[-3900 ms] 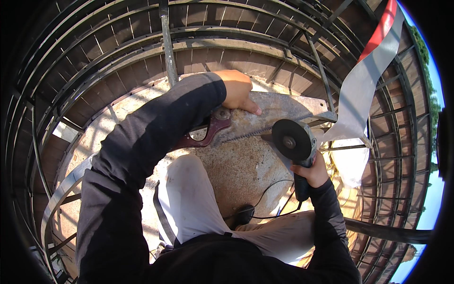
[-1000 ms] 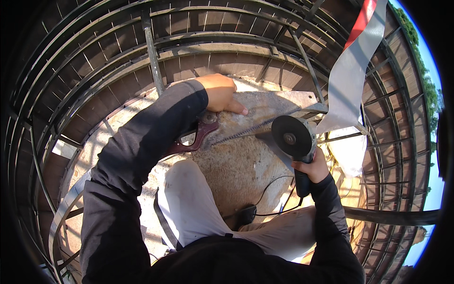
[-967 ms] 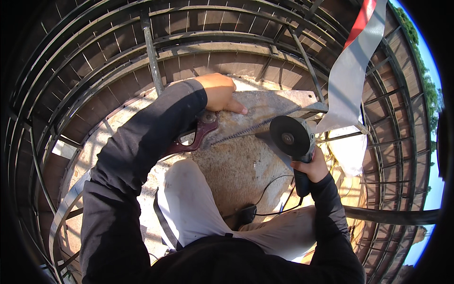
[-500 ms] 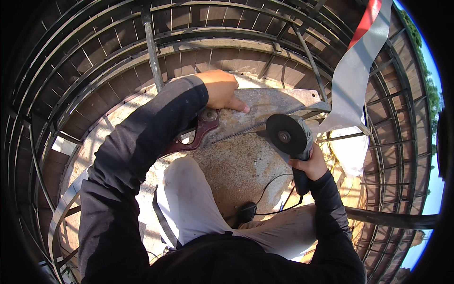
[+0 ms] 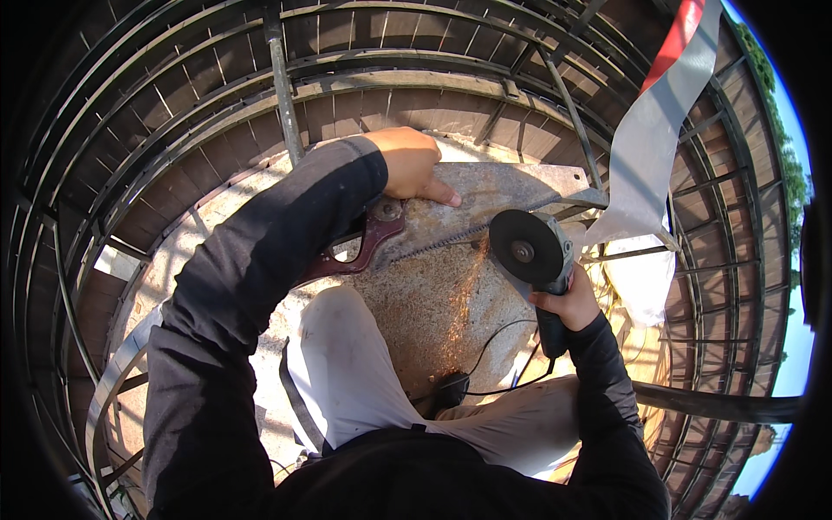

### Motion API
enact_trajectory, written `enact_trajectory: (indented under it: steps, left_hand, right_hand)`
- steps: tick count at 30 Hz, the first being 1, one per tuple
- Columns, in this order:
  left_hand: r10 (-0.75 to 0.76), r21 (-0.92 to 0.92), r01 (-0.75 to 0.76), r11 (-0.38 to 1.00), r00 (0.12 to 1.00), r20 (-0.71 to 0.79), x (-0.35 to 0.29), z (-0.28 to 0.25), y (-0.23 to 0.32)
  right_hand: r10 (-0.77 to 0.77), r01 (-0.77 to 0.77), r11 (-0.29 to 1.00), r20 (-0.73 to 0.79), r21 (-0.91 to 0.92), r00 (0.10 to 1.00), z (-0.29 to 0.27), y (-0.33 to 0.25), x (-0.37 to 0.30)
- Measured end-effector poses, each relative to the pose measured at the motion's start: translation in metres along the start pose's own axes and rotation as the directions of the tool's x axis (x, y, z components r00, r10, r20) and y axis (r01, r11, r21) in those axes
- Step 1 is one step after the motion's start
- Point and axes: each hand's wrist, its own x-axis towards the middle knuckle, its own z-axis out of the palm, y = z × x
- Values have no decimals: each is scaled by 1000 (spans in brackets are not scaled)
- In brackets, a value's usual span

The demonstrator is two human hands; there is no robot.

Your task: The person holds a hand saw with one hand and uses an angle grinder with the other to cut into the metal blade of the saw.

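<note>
From where I stand, the left hand (image 5: pixel 409 165) grips the handsaw (image 5: pixel 485 192) beside its handle (image 5: pixel 379 232), the long blade stretching rightward. The right hand (image 5: pixel 572 299) wraps the angle grinder (image 5: pixel 539 264), its disc (image 5: pixel 520 247) ahead and left of that grip, by the toothed edge (image 5: pixel 446 243).

No text, number or sign can be read, on the saw (image 5: pixel 494 191) at the left hand (image 5: pixel 409 163) or the grinder (image 5: pixel 548 276) (disc (image 5: pixel 525 234) included) in the right hand (image 5: pixel 570 300).

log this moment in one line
left hand: holds brown-stained metal handsaw, dark-red handle | right hand: holds grey-black angle grinder, black disc near toothed edge | orange sparks: below
</note>
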Motion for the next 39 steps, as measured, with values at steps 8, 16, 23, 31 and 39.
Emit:
enact_trajectory:
  steps: [8, 16, 23, 31, 39]
  left_hand:
    - [3, -11, -3, 1000, 1000, 5, 2, 1, 0]
    - [20, -7, -20, 1000, 1000, -1, 1, 2, -3]
    - [14, -6, -14, 1000, 1000, -8, 4, 4, -3]
    - [-17, 10, 17, 1000, 1000, 3, -4, -4, 5]
    - [2, 22, -2, 1000, 1000, 2, -1, -1, 2]
  right_hand:
    - [-9, 9, 1000, -5, -16, 1000, 0, 3, 2]
    - [-25, 24, 999, -7, -37, 1000, 1, 2, 3]
    - [-71, 70, 997, -106, -10, 992, -6, 5, -8]
    - [-18, 19, 1000, -63, 12, 998, -4, 0, -7]
    - [-15, 16, 1000, -32, 9, 999, -3, -1, -2]
